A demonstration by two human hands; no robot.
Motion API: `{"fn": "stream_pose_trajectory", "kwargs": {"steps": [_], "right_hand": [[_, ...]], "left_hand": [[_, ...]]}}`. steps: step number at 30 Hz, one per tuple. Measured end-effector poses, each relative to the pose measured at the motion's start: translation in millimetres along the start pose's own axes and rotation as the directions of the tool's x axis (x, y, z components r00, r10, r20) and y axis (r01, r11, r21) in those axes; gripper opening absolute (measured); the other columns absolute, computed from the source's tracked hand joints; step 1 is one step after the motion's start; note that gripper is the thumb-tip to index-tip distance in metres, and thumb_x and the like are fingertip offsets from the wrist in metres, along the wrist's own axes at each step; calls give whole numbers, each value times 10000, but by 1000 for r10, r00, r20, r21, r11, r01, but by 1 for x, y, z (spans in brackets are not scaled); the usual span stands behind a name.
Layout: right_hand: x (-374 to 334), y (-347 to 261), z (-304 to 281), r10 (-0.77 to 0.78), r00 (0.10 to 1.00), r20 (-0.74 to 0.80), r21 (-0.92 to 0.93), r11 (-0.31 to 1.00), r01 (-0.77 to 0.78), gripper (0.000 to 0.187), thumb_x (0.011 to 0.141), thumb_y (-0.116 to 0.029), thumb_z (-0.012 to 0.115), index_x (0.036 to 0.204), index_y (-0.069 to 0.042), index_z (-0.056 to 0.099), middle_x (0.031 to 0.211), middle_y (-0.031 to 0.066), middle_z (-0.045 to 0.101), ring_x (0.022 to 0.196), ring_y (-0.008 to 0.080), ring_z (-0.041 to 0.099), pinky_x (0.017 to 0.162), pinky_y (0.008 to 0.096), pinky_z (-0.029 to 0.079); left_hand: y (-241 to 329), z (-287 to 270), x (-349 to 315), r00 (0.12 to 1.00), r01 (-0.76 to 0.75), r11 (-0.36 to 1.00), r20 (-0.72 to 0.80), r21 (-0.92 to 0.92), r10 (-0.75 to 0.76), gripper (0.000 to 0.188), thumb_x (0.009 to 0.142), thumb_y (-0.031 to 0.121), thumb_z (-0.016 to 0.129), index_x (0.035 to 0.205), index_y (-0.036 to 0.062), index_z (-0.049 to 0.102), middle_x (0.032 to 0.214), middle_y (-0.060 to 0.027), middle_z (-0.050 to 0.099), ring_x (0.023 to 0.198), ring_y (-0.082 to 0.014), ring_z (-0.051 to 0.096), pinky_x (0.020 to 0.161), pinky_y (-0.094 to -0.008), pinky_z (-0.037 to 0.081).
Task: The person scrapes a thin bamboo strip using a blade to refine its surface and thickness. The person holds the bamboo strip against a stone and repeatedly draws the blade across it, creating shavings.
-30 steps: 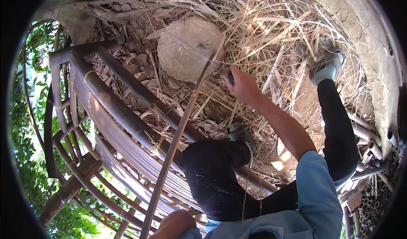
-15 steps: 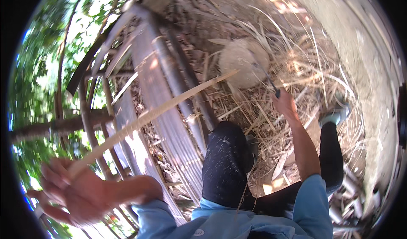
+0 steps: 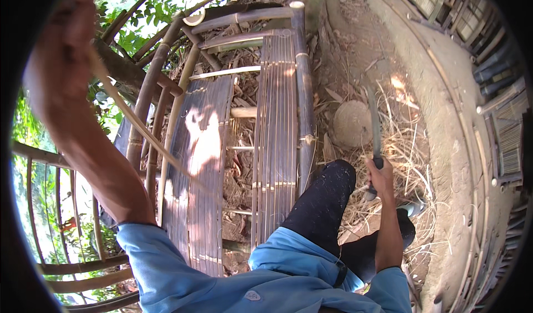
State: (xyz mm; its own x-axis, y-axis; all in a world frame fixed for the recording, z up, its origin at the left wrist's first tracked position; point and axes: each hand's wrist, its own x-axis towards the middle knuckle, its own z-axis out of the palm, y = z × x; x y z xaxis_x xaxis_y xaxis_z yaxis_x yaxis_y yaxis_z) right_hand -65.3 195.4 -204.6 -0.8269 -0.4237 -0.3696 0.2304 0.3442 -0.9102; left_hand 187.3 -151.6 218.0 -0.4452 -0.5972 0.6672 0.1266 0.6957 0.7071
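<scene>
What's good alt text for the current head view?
The wearer's right hand grips a long knife, while the left hand, blurred and at upper left, holds a thin pale strip. Below: a slatted bamboo bench, a round block and straw-like scraps.

Left hand (image 3: 65, 44) high; right hand (image 3: 381, 177) low, curled

A slatted bamboo bench (image 3: 276, 130) has two long seat panels with a gap between them, sunlight patching the left one. On the brown earth ground (image 3: 363, 38) beside it, a round, flat-topped block (image 3: 351, 125) stands among loose, pale, curling strips (image 3: 410, 155).
</scene>
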Motion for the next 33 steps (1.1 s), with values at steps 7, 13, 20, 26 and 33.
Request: {"fn": "stream_pose_trajectory", "kwargs": {"steps": [7, 13, 20, 26, 33], "right_hand": [[-33, -102, 112, -266, 942, 203, 169, 957, 234, 308, 979, -295, 722, 1031, -20, 593, 790, 46, 646, 548, 90, 584, 427, 251, 494], [-30, -91, 206, -315, 899, 304, 171, 946, 274, 504, 935, -513, 708, 1046, -37, 590, 894, 97, 701, 765, 172, 735, 505, 289, 617], [-27, -42, 270, -203, 916, 347, 112, 978, 174, 317, 884, -113, 769, 1042, 2, 519, 843, 113, 680, 699, 211, 743, 468, 291, 613], [-31, -14, 309, -165, 861, 481, -116, 962, 249, 319, 893, -91, 745, 1105, 49, 553, 847, 96, 691, 699, 190, 737, 556, 309, 635], [-13, -25, 329, -147, 852, 503, -142, 958, 250, 374, 913, -143, 726, 1165, 67, 546, 831, 124, 720, 661, 182, 724, 525, 320, 601]], "left_hand": [[-112, -4, -181, 866, 497, 868, 64, -12, -496, 227, 977, 206, 714, 1105, 21, 743, 633, 45, 592, 456, -12, 419, 380, -222, 264], [-136, -12, -367, 721, 668, 740, 177, 79, -670, 256, 1018, 228, 647, 1093, 2, 742, 574, -1, 555, 418, -50, 412, 330, -247, 291], [-85, -15, -511, 460, 842, 463, 82, 276, -884, 378, 991, 210, 676, 1271, -44, 680, 684, -53, 651, 581, -80, 555, 496, -289, 463], [-77, -8, -530, 158, 983, 160, 25, 87, -987, 438, 968, 200, 699, 1289, -93, 647, 731, -99, 702, 631, -101, 623, 552, -266, 501], [-93, 3, -509, 164, 981, 162, -10, 107, -986, 411, 977, 215, 688, 1254, -87, 661, 711, -75, 667, 626, -82, 598, 548, -253, 475]]}}
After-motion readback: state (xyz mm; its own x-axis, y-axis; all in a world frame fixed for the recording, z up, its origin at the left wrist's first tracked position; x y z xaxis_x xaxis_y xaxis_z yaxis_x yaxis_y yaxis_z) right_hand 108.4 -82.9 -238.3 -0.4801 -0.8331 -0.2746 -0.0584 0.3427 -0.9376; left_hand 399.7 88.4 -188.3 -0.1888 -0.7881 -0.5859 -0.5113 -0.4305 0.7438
